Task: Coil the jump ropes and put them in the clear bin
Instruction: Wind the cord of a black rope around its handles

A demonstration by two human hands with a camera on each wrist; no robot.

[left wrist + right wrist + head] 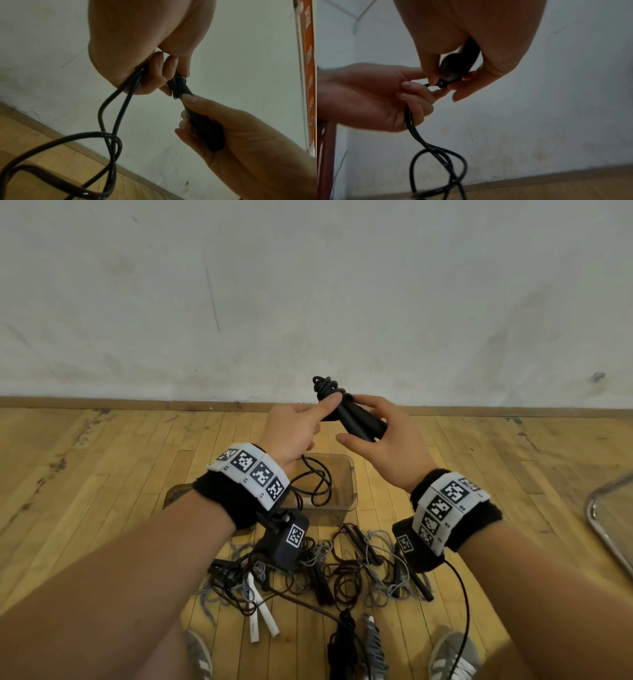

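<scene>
Both hands hold one black jump rope up in front of the wall. My right hand (373, 433) grips its two black handles (356, 421) together, with rope wound round their far end (325, 386). My left hand (301, 419) has curled fingers round the loose black cord (317, 481), which hangs in loops over the clear bin (346, 474) on the floor. In the left wrist view the cord (109, 129) runs out of my left palm, and my right hand (214, 129) wraps the handles (204, 127). The right wrist view shows the handle ends (455, 67) and the cord (436, 152).
A tangled pile of several jump ropes (342, 570), black, grey and with white handles (260, 614), lies on the wooden floor in front of the bin. My shoes (452, 655) stand behind it. A metal chair frame (606, 518) is at the right. The wall is close ahead.
</scene>
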